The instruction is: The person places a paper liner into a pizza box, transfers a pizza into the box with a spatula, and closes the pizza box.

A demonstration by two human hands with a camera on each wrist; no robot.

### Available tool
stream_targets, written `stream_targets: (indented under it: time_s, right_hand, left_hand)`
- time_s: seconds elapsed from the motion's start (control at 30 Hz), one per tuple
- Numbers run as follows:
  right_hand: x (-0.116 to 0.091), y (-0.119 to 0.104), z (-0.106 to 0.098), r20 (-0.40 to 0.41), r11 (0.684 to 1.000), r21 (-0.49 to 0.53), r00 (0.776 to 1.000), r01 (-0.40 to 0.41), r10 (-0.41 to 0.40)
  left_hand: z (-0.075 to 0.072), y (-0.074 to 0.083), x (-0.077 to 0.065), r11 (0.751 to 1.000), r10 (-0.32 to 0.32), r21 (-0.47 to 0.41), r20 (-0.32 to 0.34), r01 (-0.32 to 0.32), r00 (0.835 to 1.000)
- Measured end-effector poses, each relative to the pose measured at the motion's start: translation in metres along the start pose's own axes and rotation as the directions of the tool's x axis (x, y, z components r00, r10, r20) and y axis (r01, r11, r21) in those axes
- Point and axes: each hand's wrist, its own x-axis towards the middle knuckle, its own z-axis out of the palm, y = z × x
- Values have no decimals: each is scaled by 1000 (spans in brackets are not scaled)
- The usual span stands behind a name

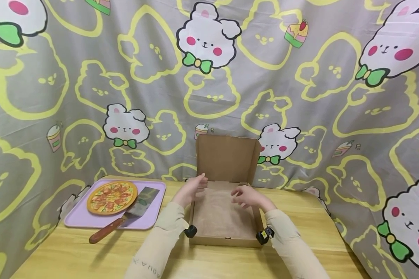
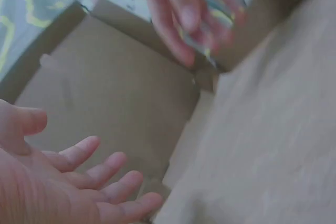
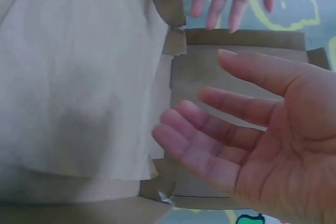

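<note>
An open cardboard pizza box (image 1: 227, 242) stands on the table with its lid (image 1: 227, 159) raised against the curtain. A sheet of brown paper (image 1: 225, 211) lines its bottom. My left hand (image 1: 192, 190) hovers over the box's left side, fingers spread and holding nothing. Over the right side is my right hand (image 1: 249, 196), its fingers loosely bent around nothing. In the right wrist view, that hand (image 3: 273, 135) shows its palm, with the paper (image 3: 79, 87) beside it. The left wrist view has the left palm (image 2: 58, 187) in front of the lid (image 2: 121, 82).
To the left lies a lilac tray (image 1: 77, 215) bearing a pizza (image 1: 111, 197) and a wooden-handled pizza server (image 1: 139, 207), whose handle sticks out over the tray's front edge. Behind the wooden table (image 1: 293, 221) hangs a patterned grey curtain (image 1: 216, 93).
</note>
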Motion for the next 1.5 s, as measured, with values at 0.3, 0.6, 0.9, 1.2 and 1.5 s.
stream_targets:
  time_s: [0.3,0.6,0.9,1.2,1.5]
  right_hand:
    - [37,11,10,-78,999,-8,996,38,-39]
    - [45,6,34,13,998,-44,999,40,-39]
    - [40,3,30,134,998,-36,989,-50,55]
    - [39,32,12,50,985,-17,984,-171,172]
    - [34,33,5,-34,980,24,980,-197,197]
  left_hand:
    - [24,-14,-26,979,-20,-201,-32,13,999]
    - [39,-29,-41,974,-163,-157,17,164,986]
    - [38,-37,-45,957,-247,-154,3,245,969]
    - [25,-37,-43,955,-230,-188,8,228,973]
    - [29,-35,-47,962,-217,-170,7,215,976]
